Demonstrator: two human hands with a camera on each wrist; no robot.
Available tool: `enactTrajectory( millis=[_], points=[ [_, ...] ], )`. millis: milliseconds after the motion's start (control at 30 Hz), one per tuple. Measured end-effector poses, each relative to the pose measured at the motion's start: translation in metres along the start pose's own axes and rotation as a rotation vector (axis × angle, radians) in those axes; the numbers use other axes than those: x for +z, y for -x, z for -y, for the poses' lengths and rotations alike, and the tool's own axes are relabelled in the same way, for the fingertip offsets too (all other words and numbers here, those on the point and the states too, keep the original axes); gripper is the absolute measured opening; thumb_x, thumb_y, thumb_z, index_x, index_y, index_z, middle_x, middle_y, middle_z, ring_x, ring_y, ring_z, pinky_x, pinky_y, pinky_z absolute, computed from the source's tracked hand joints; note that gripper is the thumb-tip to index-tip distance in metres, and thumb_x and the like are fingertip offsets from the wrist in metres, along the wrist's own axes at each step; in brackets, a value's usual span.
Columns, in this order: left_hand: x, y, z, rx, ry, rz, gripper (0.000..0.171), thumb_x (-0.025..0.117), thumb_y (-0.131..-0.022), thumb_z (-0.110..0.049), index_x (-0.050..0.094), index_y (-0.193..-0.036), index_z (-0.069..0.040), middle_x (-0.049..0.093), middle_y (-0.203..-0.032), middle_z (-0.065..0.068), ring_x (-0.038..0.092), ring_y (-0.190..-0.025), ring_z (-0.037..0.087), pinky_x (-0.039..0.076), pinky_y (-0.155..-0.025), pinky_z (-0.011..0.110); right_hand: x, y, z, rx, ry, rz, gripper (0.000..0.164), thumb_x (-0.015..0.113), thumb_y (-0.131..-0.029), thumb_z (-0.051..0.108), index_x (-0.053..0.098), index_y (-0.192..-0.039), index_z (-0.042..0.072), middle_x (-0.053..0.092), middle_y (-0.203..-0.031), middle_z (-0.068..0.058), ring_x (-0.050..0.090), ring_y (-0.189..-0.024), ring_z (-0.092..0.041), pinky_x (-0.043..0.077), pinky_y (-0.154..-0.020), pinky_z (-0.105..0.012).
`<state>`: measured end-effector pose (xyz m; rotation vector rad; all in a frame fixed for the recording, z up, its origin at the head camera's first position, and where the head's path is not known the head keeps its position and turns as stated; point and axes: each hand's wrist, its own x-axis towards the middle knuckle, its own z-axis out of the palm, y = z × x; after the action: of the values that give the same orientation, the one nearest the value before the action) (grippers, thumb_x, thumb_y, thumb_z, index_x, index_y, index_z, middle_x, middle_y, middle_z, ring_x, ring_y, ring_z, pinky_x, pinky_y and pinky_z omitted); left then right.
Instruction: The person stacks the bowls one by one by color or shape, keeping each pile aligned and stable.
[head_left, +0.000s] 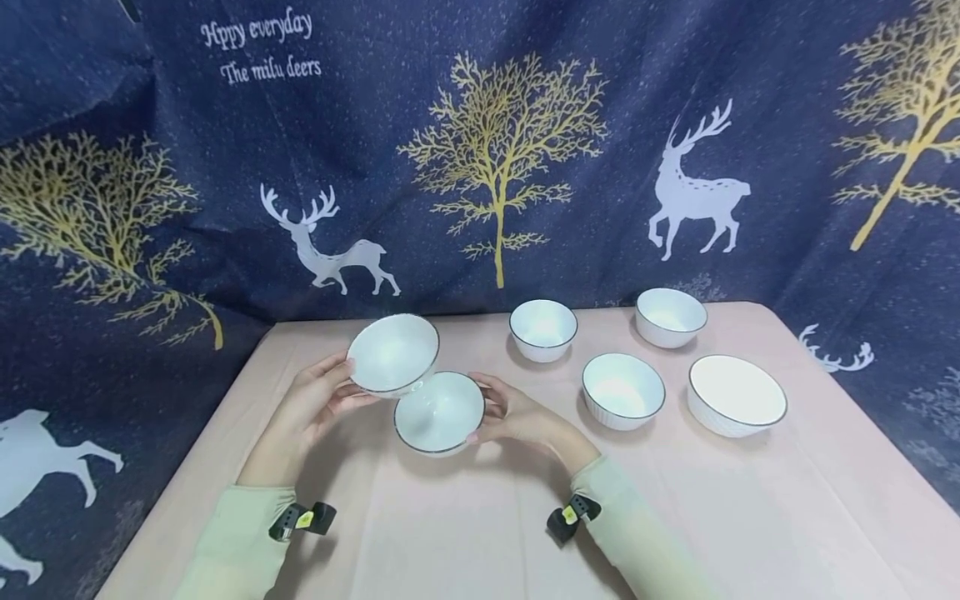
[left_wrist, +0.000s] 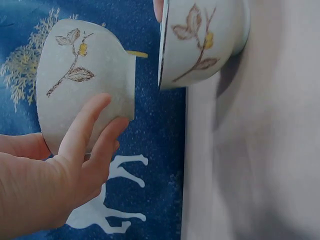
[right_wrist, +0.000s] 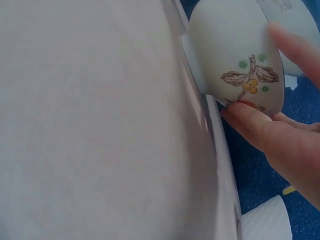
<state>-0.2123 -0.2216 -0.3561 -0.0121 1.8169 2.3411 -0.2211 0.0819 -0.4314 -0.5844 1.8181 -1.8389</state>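
My left hand (head_left: 321, 397) grips a white dark-rimmed bowl (head_left: 395, 352) by its left side, thumb at the rim and fingers beneath. In the left wrist view this bowl (left_wrist: 85, 75) shows a brown leaf sprig with a yellow berry. My right hand (head_left: 517, 415) holds a second, slightly smaller white bowl (head_left: 440, 414) by its right side. The right wrist view shows leaves and yellow berries on that bowl (right_wrist: 245, 60). Both bowls are held above the table, tilted towards the head camera. The left bowl is higher, its lower edge overlapping the right one in the head view; contact cannot be told.
On the pink-covered table (head_left: 450, 533) to the right stand a small bowl (head_left: 543, 331), a back bowl (head_left: 671, 317), a ribbed bowl (head_left: 623, 391) and a wider bowl (head_left: 737, 395). A dark blue cloth (head_left: 465, 167) with deer and trees hangs behind.
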Motion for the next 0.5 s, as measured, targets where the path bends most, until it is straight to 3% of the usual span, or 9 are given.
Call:
enactTrajectory(
  millis=[233,500],
  points=[
    [0.01,0.006,0.003,-0.023,0.001,0.009,0.057,0.044,-0.1,-0.002,0.015,-0.146,0.014,0.061,-0.099,0.005,0.068,-0.084,0.017,0.059,-0.083,0.041,-0.001,-0.002,0.001,0.008,-0.013,-0.008,0.097,0.075,-0.074,-0.002,0.02,-0.153,0.011,0.033,-0.152,-0.015,0.037,-0.137,-0.033,0.034,-0.113,-0.045],
    [0.018,0.007,0.012,-0.034,-0.101,0.019,0.054,0.044,-0.1,-0.002,0.02,-0.145,0.016,0.054,-0.113,0.016,0.068,-0.085,0.019,0.058,-0.083,0.043,0.0,-0.001,0.002,0.006,-0.003,0.004,0.098,0.076,-0.075,-0.002,0.018,-0.153,0.01,0.032,-0.152,-0.017,0.036,-0.137,-0.034,0.033,-0.114,-0.045]
  ],
)
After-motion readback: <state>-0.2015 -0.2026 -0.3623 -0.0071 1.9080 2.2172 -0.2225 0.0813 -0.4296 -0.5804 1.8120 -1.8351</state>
